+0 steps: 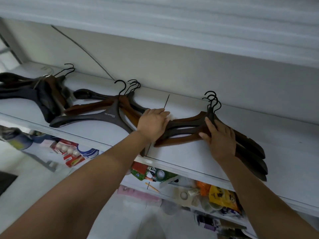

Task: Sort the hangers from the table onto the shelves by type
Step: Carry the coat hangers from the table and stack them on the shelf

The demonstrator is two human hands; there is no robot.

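Three piles of dark and brown wooden hangers with black hooks lie on a white shelf (189,152). The right pile (186,130) lies under both my hands. My left hand (152,124) lies over the pile's left arms, fingers bent down onto them. My right hand (220,138) rests flat with spread fingers on the pile's middle, just below the hooks. A middle pile (96,114) lies left of my left hand. A third pile (39,94) is at the far left.
The shelf's back wall (172,66) is close behind the hooks, and another shelf (172,23) hangs overhead. Lower shelves hold clutter: a red box (72,157), a yellow packet (222,197), tape, small items. Bare shelf surface lies to the right (284,144).
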